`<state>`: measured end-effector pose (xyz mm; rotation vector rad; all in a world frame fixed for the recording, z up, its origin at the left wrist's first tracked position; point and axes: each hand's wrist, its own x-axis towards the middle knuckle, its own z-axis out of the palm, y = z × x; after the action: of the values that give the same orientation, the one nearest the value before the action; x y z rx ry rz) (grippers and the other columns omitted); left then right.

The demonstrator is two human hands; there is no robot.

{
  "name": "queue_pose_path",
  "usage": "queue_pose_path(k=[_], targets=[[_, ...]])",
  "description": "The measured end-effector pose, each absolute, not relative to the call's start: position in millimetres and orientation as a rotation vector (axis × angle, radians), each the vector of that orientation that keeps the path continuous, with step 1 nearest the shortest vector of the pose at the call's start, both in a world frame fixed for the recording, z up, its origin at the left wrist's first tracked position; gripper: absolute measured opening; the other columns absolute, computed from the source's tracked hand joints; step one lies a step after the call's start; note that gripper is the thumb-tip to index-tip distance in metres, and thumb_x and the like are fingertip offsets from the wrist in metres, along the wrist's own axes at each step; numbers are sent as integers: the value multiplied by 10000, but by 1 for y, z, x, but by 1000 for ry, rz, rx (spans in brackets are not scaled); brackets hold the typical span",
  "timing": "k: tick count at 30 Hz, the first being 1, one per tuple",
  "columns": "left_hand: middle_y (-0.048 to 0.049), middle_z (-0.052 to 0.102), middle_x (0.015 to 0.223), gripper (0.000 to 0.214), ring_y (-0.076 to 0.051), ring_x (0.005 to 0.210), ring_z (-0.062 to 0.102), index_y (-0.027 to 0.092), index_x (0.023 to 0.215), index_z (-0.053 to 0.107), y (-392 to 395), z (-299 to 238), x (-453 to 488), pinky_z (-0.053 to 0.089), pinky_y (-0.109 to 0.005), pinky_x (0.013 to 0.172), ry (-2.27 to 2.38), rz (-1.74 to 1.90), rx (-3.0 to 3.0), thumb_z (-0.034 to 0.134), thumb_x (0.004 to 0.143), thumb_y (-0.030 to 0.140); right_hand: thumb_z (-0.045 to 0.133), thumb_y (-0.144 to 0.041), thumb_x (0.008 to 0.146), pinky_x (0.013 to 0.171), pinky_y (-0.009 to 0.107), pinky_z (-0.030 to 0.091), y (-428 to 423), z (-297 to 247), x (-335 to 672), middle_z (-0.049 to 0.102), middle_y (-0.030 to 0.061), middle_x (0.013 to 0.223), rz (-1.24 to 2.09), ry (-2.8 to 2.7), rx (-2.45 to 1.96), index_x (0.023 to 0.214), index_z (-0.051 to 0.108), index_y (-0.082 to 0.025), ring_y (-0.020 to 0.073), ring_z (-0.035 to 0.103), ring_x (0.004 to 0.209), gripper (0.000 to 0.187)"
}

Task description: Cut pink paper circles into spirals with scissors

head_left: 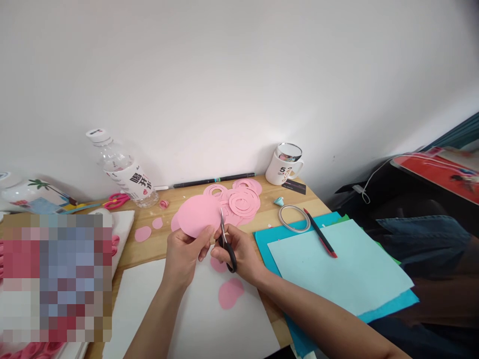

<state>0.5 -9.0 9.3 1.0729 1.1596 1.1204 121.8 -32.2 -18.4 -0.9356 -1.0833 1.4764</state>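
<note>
My left hand (185,252) pinches the lower edge of a pink paper oval (198,214), held up above the table. Black-handled scissors (229,252) are in my right hand (239,252), blades pointing up at the oval's right edge. Whether the blades bite into the paper I cannot tell. Behind the oval lies a pile of pink paper rings and spirals (244,203). Below my hands, a pink paper scrap (231,293) rests on a large white sheet (145,294); another scrap is partly hidden by the scissors. Small pink pieces (142,234) lie on the wood to the left.
A water bottle (129,172), pink-handled scissors (117,200) and a black pen (213,180) stand or lie along the wall. At right are a white mug (282,167), a tape roll (294,219), a red-and-black pen (320,234) and pale blue paper (344,274).
</note>
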Motion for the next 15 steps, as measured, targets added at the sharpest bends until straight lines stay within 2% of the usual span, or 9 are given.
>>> queue_pose_path(k=[10, 15], targets=[[60, 395, 377, 308, -46, 356, 323, 166, 465, 437, -10, 13, 0, 264, -210, 359, 1171, 1168, 1049, 669, 639, 269, 724, -406, 591, 341, 167, 288, -34, -14, 121, 447, -88, 464, 1475, -1065, -1040, 723, 450, -189, 57, 396, 355, 374], [53, 436, 391, 301, -44, 328, 330, 162, 482, 450, -11, 15, 2, 251, -202, 334, 1080, 1192, 987, 637, 681, 289, 744, -428, 569, 346, 172, 299, -35, -20, 118, 467, -81, 473, 1502, -1054, -995, 739, 456, -188, 62, 407, 367, 411]])
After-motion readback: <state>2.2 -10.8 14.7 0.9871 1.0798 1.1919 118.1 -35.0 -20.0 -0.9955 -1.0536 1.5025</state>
